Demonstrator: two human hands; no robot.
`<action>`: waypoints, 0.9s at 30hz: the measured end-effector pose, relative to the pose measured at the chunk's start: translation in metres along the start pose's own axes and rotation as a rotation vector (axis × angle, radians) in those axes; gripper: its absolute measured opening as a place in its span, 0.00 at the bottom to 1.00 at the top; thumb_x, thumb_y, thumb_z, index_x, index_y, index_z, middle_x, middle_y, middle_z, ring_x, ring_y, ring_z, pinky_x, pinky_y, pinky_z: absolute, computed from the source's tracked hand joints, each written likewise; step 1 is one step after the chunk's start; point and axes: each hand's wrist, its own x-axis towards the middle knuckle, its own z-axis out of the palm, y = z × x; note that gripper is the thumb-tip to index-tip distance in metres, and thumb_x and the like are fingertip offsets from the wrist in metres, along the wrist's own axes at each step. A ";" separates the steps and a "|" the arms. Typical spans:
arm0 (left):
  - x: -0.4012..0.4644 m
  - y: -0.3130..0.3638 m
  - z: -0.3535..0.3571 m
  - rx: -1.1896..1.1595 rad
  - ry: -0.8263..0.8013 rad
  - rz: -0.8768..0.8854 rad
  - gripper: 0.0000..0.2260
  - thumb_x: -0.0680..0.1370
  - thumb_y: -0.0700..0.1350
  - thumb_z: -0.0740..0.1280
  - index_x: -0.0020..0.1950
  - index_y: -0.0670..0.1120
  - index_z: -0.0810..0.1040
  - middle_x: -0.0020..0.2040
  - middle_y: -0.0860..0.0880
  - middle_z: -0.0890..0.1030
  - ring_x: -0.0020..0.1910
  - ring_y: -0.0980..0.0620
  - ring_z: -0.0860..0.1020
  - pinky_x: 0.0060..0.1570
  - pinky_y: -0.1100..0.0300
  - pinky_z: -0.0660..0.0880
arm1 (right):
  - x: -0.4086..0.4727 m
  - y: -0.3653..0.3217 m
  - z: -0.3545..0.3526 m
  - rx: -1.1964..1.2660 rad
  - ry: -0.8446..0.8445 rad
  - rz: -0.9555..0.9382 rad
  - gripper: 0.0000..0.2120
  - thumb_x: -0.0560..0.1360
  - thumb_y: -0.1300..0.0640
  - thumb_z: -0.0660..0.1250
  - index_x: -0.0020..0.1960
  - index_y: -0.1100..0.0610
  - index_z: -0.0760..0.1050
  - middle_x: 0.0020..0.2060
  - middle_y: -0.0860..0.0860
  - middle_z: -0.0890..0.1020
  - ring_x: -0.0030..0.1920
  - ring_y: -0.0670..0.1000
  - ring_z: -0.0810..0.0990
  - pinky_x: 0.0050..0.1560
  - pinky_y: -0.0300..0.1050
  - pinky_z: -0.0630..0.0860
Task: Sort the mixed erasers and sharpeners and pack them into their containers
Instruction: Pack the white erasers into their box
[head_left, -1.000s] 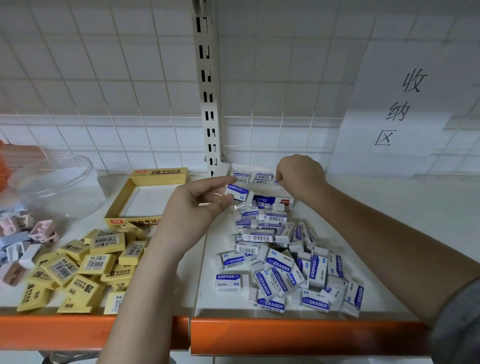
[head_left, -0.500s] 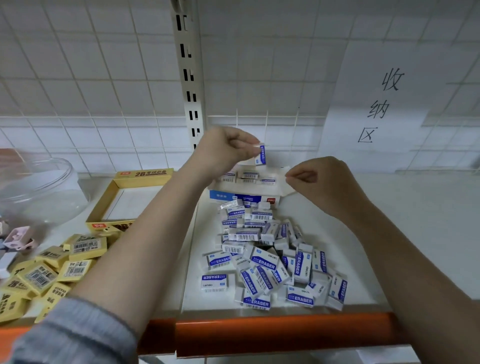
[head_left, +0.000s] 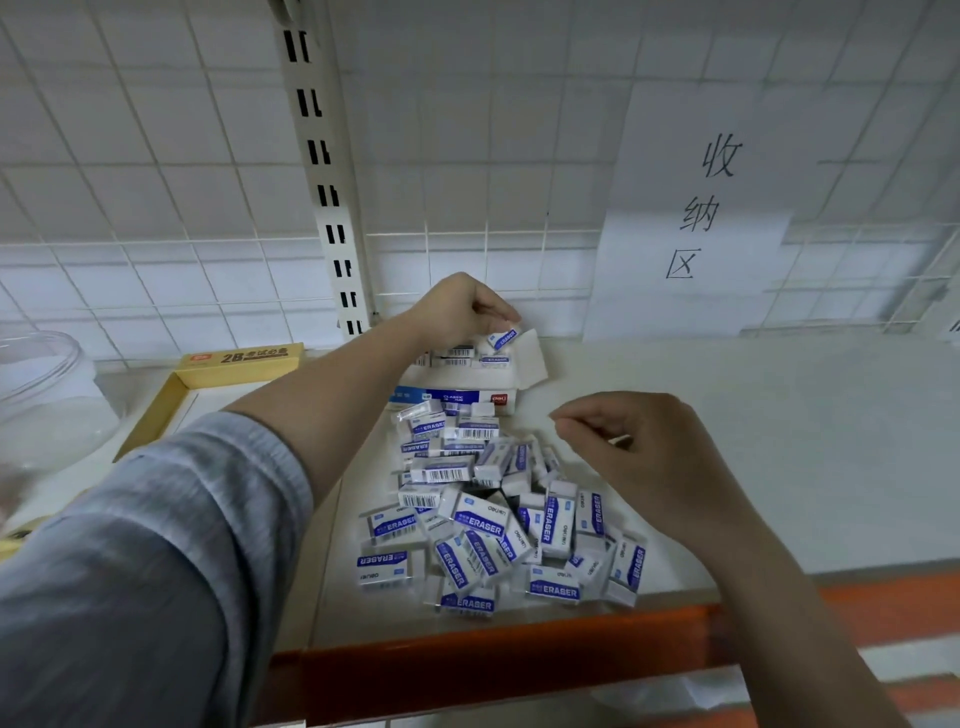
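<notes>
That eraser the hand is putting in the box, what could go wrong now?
1. The left hand pinches one white eraser over the eraser box, which already holds a row; it might jam or sit crooked.
2. The forearm reaches right above the loose eraser pile; pulling back could knock some.
3. Erasers at the pile's front lie close to the orange shelf edge and might slide off.

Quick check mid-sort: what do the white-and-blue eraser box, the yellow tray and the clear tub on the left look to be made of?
White-and-blue box: thin printed cardboard, matte, judging by its bent-open flap. Yellow tray: stiffer printed cardboard with a slight sheen and folded walls. Clear tub: transparent, glossy, probably plastic; glass cannot be ruled out.
</notes>
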 end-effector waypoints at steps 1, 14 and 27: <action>0.001 -0.001 0.000 0.008 -0.016 -0.006 0.08 0.75 0.39 0.70 0.53 0.46 0.83 0.51 0.49 0.83 0.47 0.58 0.79 0.48 0.72 0.73 | -0.001 0.000 0.000 0.009 -0.007 0.009 0.07 0.74 0.60 0.68 0.44 0.49 0.83 0.33 0.33 0.79 0.42 0.32 0.79 0.41 0.22 0.70; -0.005 -0.006 -0.001 0.201 -0.015 0.067 0.12 0.76 0.41 0.68 0.60 0.44 0.80 0.54 0.47 0.81 0.49 0.55 0.75 0.43 0.73 0.64 | -0.001 -0.002 0.003 -0.015 -0.088 0.034 0.08 0.74 0.56 0.68 0.51 0.50 0.82 0.39 0.34 0.79 0.47 0.31 0.77 0.43 0.21 0.68; -0.017 -0.006 0.005 0.382 -0.025 0.055 0.09 0.73 0.43 0.71 0.53 0.48 0.83 0.51 0.52 0.81 0.50 0.53 0.78 0.50 0.60 0.74 | -0.006 -0.001 0.002 -0.028 -0.083 0.101 0.08 0.74 0.55 0.67 0.51 0.47 0.82 0.38 0.31 0.78 0.46 0.28 0.75 0.42 0.19 0.67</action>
